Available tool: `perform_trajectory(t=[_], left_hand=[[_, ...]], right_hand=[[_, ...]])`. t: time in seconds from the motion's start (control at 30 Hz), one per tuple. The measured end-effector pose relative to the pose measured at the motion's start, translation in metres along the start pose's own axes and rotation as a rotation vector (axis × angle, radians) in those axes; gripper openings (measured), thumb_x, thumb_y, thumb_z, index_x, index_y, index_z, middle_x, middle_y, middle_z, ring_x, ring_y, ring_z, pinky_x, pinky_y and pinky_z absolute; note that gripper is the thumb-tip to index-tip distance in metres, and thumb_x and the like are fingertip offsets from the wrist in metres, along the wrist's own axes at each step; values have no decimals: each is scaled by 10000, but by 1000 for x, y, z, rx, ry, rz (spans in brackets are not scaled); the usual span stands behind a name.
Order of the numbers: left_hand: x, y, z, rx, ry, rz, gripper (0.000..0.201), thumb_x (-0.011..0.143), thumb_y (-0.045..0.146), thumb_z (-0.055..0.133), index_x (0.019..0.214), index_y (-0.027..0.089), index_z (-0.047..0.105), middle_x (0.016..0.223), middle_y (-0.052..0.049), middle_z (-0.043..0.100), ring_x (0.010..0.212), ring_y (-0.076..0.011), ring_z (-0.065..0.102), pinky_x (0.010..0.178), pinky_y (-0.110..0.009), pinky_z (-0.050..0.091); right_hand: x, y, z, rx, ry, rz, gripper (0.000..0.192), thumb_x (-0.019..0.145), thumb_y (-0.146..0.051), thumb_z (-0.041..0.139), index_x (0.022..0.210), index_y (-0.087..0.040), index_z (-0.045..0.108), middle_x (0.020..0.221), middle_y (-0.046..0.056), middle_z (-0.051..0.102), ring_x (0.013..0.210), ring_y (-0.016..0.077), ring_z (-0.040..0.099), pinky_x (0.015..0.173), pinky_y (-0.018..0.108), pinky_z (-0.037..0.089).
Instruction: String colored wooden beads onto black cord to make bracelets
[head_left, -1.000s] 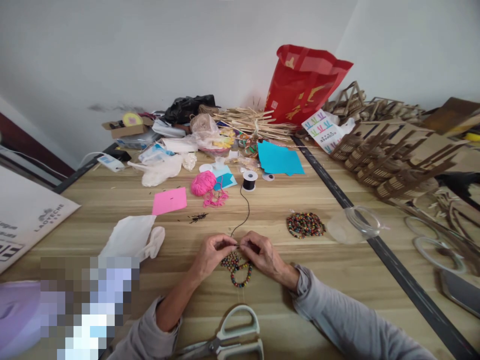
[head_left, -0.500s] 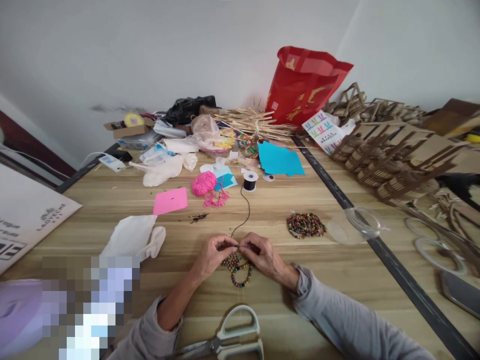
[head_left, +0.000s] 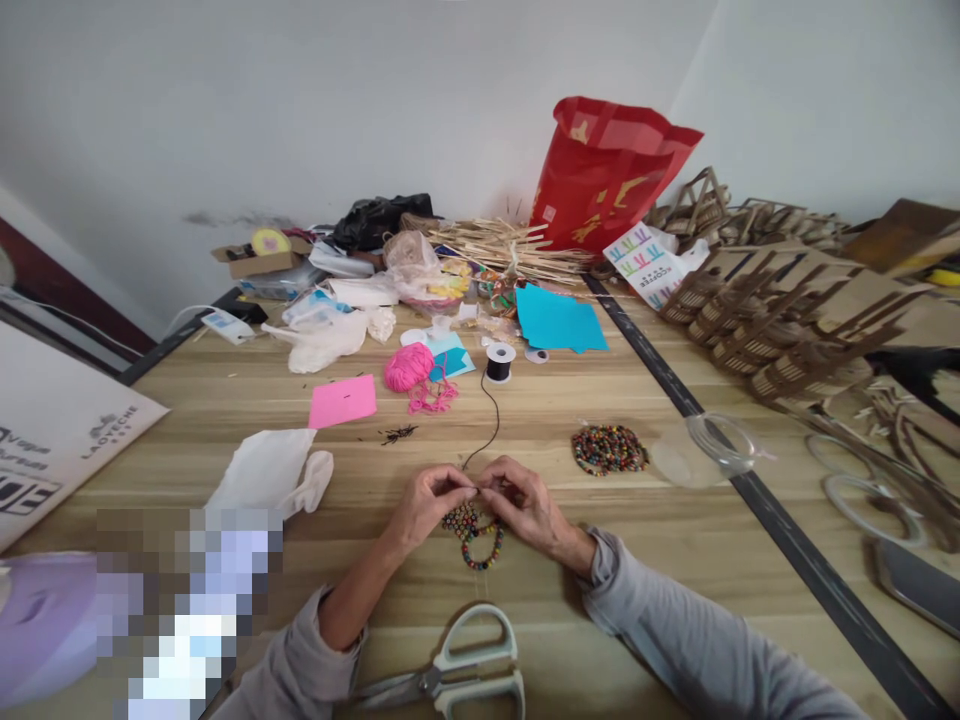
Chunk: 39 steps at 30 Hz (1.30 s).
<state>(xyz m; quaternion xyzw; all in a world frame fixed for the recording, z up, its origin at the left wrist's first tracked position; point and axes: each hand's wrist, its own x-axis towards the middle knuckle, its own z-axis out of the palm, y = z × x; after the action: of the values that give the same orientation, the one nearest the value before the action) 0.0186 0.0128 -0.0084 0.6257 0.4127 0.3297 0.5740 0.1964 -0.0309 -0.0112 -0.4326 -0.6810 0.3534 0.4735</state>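
Note:
My left hand (head_left: 431, 507) and my right hand (head_left: 526, 508) meet tip to tip above the table, thumbs and forefingers pinched on a thin black cord (head_left: 497, 418). This cord runs back to a white spool (head_left: 500, 362) wound with black. Just under my fingertips lie small loose beads (head_left: 456, 521), partly hidden by the left hand. Beside them is a curved string of multicoloured beads (head_left: 482, 563), with a clear thread hanging toward me. Nearer my body rest scissors (head_left: 480, 662) with pale handles, between my forearms.
A heap of beaded strands (head_left: 609, 450) sits right of my hands, near a coil of clear line (head_left: 724, 445). Pink yarn (head_left: 409, 367), pink paper (head_left: 343, 401) and blue paper (head_left: 562, 318) lie farther back. Small woven baskets (head_left: 795, 370) crowd the right side.
My right hand's fingers have lifted and shifted slightly, while both hands keep their pinch on the cord. The camera view has moved a little; the other things look unmoved.

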Motion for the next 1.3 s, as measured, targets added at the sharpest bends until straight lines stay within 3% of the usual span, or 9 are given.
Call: perform_trajectory(t=[0.27,0.57,0.73,0.93,1.1,1.3], left_hand=[[-7,22,7,185,20,154,105,760,216,623,697,143,663,724,-33,645,739,-163,588,731,-258,440],[-11,27,10,217,35,207,114,771,220,609,708,145,666,714,-33,655,727,-163,596,728,-257,442],[-13,23,12,117,52,154,112,777,239,611,794,146,670,773,-39,672,769,-171,615,743,-258,471],[-16,17,10,95,-83,120,148,762,251,642,818,140,722,874,-76,723,833,-203,634,768,-282,476],[-17,9,11,51,-147,107,153,765,246,630,782,122,718,761,-52,701,710,-166,600,671,-251,442],[-21,9,11,51,-144,105,155,752,247,629,766,109,698,642,-8,621,597,-121,509,574,-224,368]], right_hand=[[-2,4,-1,147,-19,163,247,843,-397,596,892,-155,598,729,15,574,617,111,523,519,201,401],[2,-3,-10,160,-173,207,290,828,-423,617,822,-132,620,700,7,582,616,105,514,561,214,402],[4,-12,-14,157,-174,201,287,831,-424,621,801,-138,613,706,7,587,619,106,513,551,212,386],[7,-17,-19,85,-97,147,320,805,-466,646,758,-150,621,723,22,583,678,130,527,598,235,396],[8,-28,-17,107,-119,162,305,807,-450,646,767,-149,615,688,0,550,637,112,504,586,226,390],[6,-36,-12,124,-168,204,310,821,-448,629,778,-142,597,656,-13,542,576,90,483,527,206,368]])
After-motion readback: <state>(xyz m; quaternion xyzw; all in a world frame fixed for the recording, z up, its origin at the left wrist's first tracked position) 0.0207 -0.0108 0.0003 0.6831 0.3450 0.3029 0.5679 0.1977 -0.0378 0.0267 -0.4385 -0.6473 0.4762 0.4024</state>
